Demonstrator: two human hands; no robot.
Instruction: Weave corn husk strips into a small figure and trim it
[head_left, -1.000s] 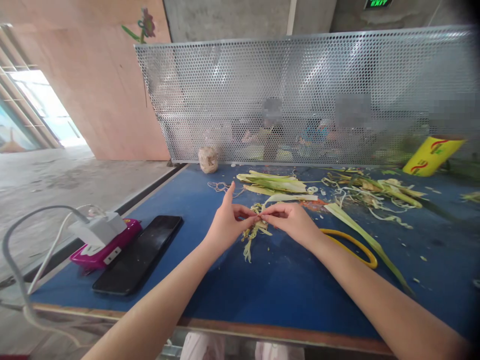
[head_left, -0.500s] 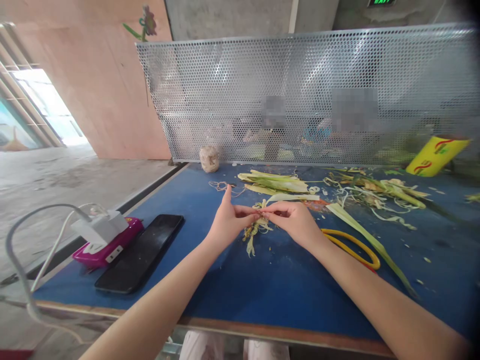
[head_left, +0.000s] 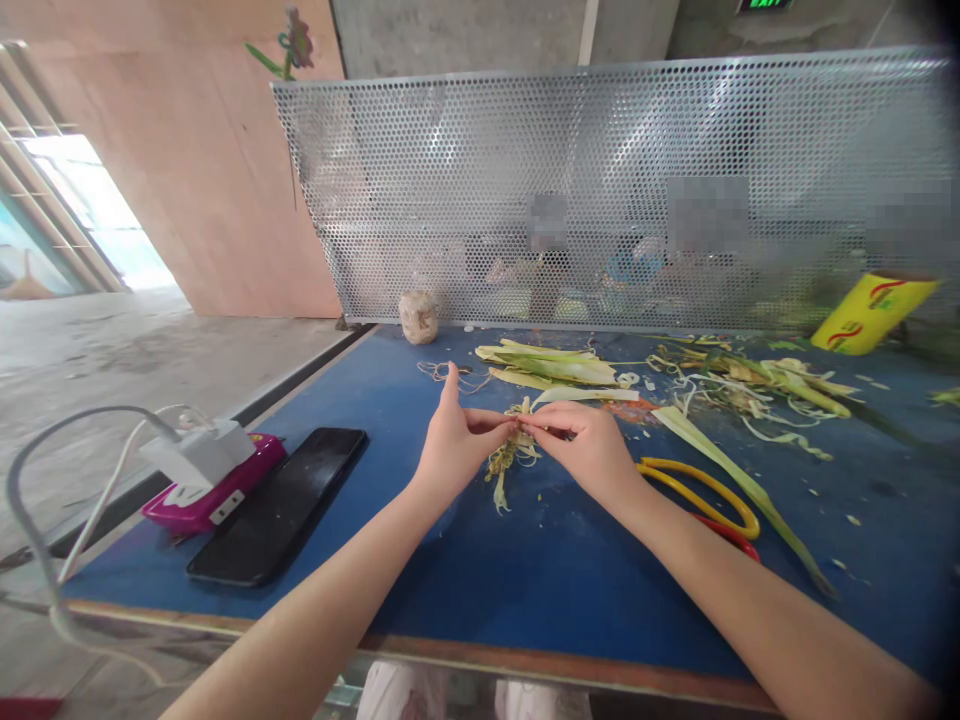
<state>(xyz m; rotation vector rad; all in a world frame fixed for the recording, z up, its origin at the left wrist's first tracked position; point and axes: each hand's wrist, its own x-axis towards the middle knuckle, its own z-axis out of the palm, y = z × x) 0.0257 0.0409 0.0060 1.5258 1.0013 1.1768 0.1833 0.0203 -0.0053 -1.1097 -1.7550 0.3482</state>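
Note:
Both hands meet over the middle of the table at a small bundle of pale yellow-green leaf strips (head_left: 501, 462). My left hand (head_left: 459, 435) pinches it between thumb and finger, with another finger stretched upward. My right hand (head_left: 581, 440) pinches the same bundle from the other side, fingertips almost touching the left ones. Loose strip ends hang below the fingers, and the gripped part is hidden. A long pale leaf (head_left: 739, 480) lies right of my right hand. Under my right forearm show a yellow loop handle (head_left: 705, 488) and a red one (head_left: 727, 535).
Flat leaf pieces (head_left: 555, 362) and shredded strips (head_left: 757, 380) lie beyond the hands. At left are a black phone (head_left: 277, 505) and a pink power strip (head_left: 217, 490) with cables. A perforated metal screen (head_left: 480, 200) borders the far edge; a yellow roll (head_left: 874, 312) lies at far right.
Both hands stay pinched at the bundle with only slight finger shifts. My right forearm has moved a little, showing more of the red loop.

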